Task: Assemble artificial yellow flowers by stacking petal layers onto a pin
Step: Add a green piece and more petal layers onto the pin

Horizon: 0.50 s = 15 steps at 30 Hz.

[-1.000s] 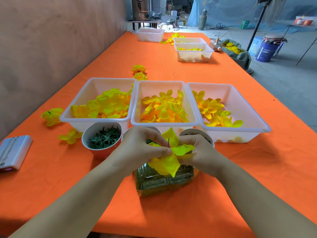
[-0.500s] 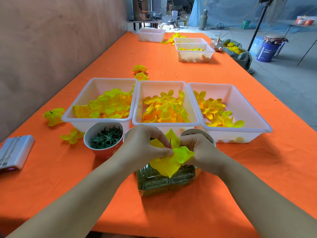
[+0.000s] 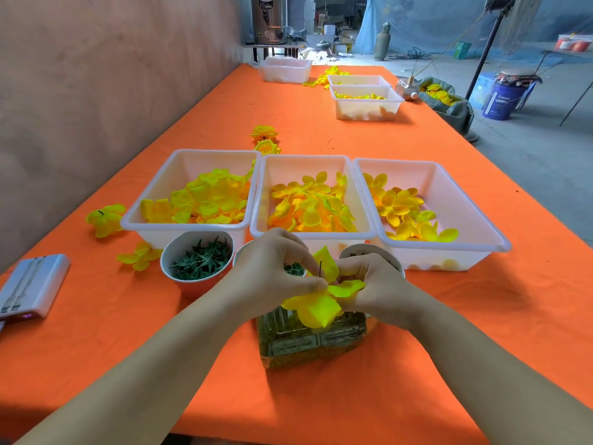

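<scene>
A yellow petal layer (image 3: 316, 305) sits on a thin dark pin (image 3: 320, 268) that stands up from a glass block (image 3: 313, 340) on the orange table. My left hand (image 3: 272, 268) pinches the layer from the left, fingertips at the pin's foot. My right hand (image 3: 372, 287) pinches it from the right. Behind them stand three white trays of yellow petals: left (image 3: 154, 220), middle (image 3: 261, 200) and right (image 3: 465, 203).
A bowl of green calyx pieces (image 3: 195, 260) stands left of my hands; two more bowls (image 3: 369, 250) are partly hidden behind them. Loose yellow flowers (image 3: 104, 218) lie at the left, a white device (image 3: 30, 289) at the left edge. More trays (image 3: 365, 106) stand far back.
Both hands have pushed the petal layer a little lower on the pin, so more of the pin shows above it. The rest of the table is unchanged.
</scene>
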{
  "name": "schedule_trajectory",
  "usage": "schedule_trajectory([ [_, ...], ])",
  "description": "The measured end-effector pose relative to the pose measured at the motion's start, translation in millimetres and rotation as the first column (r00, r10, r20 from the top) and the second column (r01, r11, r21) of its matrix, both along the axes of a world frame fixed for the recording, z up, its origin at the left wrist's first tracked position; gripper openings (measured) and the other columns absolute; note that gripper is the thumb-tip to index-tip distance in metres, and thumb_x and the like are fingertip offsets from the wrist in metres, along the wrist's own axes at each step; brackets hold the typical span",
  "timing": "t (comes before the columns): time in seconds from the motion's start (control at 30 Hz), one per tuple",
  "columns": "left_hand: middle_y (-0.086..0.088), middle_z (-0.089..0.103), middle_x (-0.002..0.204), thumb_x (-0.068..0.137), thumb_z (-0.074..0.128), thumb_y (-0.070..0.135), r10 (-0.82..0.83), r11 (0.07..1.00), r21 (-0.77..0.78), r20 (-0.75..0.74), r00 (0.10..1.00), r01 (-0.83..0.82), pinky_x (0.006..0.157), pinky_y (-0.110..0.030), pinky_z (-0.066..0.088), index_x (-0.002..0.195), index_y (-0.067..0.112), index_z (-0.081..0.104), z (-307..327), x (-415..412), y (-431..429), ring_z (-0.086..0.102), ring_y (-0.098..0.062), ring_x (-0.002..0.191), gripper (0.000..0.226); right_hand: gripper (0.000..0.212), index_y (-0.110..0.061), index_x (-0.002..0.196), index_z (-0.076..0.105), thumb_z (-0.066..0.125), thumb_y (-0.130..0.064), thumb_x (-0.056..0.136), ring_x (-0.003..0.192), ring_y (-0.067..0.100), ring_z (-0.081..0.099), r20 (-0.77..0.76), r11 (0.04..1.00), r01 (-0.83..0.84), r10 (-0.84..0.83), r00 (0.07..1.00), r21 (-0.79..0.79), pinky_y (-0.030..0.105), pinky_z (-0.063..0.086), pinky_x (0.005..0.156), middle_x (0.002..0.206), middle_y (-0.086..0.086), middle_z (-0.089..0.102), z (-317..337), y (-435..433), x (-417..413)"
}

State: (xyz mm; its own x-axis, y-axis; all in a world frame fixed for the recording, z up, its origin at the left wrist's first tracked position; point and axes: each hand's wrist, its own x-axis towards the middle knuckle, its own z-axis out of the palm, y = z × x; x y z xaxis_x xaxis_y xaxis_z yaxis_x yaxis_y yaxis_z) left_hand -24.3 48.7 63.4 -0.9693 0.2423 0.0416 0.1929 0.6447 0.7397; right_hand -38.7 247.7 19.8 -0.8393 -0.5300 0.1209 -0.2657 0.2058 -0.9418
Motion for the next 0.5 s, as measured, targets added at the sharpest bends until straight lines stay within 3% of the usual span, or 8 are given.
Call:
schedule_trajectory([
  [0.3,0.014,0.062,0.106,0.07,0.089,0.031,-0.033,0.999,0.034,-0.034,0.999,0.034,0.098,-0.038,0.045,0.07,0.033,0.078,-14.0,-3.9,-1.3,0.058,-0.007,0.11,0.011,0.038,-0.027,0.089,0.074,0.077,0.009,0.076,0.066,-0.011,0.058,-0.052,0.999,-0.011,0.014,0.999,0.045,0.003,0.041,0.058,0.069,-0.029,0.063,3.6,0.7,2.0],
  [0.37,0.011,0.064,0.104,0.07,0.089,0.027,-0.038,0.997,0.072,-0.028,0.999,0.04,0.094,-0.028,0.045,0.07,0.028,0.079,-19.3,-4.7,-3.0,0.059,-0.005,0.107,0.011,0.044,-0.029,0.094,0.075,0.075,0.011,0.076,0.073,-0.011,0.06,-0.052,0.998,-0.004,0.008,0.999,0.064,0.005,0.043,0.063,0.077,-0.026,0.066,7.3,4.8,0.6],
  [0.43,0.007,0.065,0.102,0.071,0.089,0.025,-0.051,0.993,0.107,-0.025,0.998,0.054,0.082,-0.01,0.042,0.072,0.024,0.078,-23.7,-3.8,-4.0,0.059,-0.002,0.1,0.011,0.047,-0.028,0.108,0.073,0.069,0.007,0.077,0.083,-0.001,0.066,0.089,1.0,-0.022,0.023,0.996,-0.009,0.013,0.049,0.068,0.093,-0.013,0.073,12.7,15.8,-1.9],
  [0.5,0.01,0.064,0.102,0.072,0.088,0.026,-0.049,0.992,0.111,-0.034,0.998,0.053,0.075,-0.002,0.037,0.072,0.025,0.077,-27.3,-4.1,-5.0,0.058,0.0,0.099,0.011,0.049,-0.025,0.115,0.069,0.061,0.006,0.077,0.092,0.011,0.068,0.128,0.995,0.101,-0.099,0.987,-0.006,0.024,0.052,0.076,0.103,-0.001,0.073,14.3,26.7,-4.5],
])
